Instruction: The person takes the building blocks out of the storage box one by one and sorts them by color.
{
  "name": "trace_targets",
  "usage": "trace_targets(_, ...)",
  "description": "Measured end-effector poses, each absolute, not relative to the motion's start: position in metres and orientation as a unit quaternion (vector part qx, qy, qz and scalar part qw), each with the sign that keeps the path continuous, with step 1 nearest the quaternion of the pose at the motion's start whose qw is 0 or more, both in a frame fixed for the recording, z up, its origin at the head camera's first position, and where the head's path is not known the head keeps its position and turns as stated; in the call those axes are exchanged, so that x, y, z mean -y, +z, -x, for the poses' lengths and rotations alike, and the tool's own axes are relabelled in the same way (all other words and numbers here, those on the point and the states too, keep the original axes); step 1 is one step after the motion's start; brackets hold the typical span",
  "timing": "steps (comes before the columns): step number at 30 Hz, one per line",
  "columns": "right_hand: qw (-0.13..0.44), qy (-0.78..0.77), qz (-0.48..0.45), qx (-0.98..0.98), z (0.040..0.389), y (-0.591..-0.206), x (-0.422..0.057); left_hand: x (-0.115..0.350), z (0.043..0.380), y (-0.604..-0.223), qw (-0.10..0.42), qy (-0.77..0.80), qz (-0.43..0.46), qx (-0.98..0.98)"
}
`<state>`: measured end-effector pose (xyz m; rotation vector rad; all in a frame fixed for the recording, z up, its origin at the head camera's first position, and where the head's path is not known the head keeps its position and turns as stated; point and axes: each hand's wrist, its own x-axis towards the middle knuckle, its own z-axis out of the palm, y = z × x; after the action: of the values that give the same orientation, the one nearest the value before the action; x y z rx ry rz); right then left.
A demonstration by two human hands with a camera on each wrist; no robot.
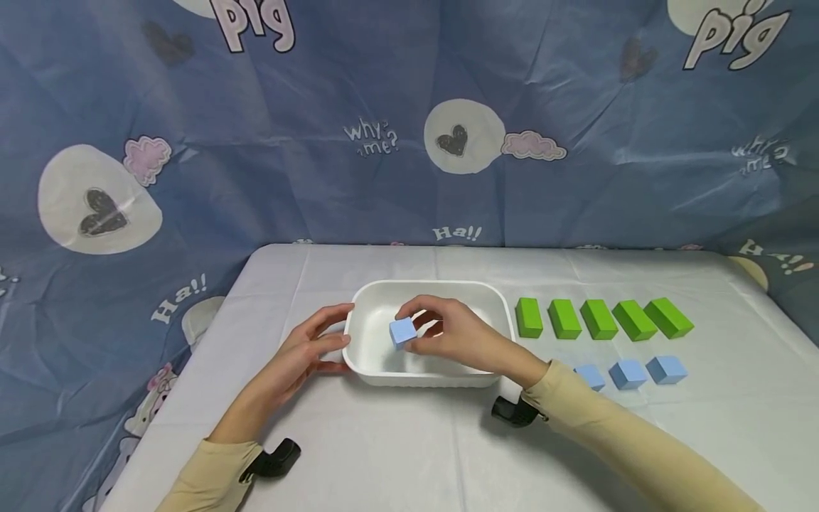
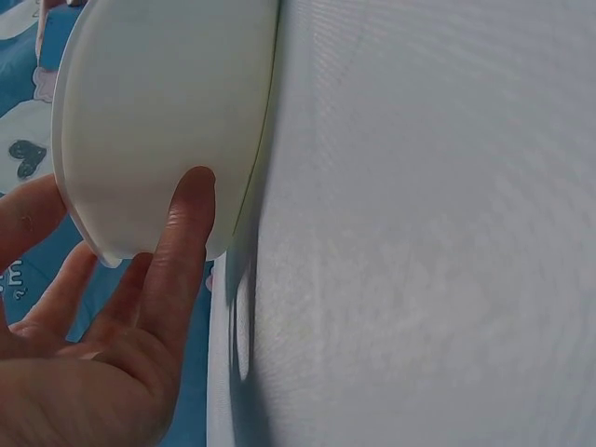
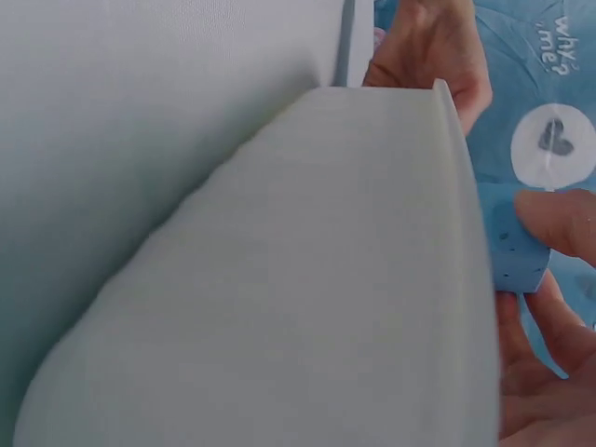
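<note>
Thumb and fingers of my right hand (image 1: 457,332) pinch a light blue block (image 1: 402,332) above the inside of a white plastic tub (image 1: 422,380). In the right wrist view the same blue block (image 3: 512,244) shows beyond the tub's rim, with the thumb on one face. My left hand (image 1: 301,355) is at the tub's left end, fingers extended and spread. One fingertip (image 2: 196,182) rests against the outer wall of the tub (image 2: 168,102), and others are at its rim. Part of the tub's inside is hidden behind my right hand.
Several green blocks (image 1: 565,318) stand in a row right of the tub. Nearer me lie more blue blocks (image 1: 628,374), one partly hidden by my right sleeve (image 1: 576,398). White cloth (image 1: 384,448) covers the table, and a printed blue curtain (image 1: 358,192) hangs behind.
</note>
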<state>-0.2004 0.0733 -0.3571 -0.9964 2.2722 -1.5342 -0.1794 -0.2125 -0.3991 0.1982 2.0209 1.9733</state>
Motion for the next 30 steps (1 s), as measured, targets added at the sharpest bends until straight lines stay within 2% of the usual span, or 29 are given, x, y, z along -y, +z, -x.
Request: trace_targets(30,0.050,-0.499,0.299,-0.812,0.197,-0.333,-0.148,0.212,0.178,-0.397,0.154,0.686,-0.073,-0.707)
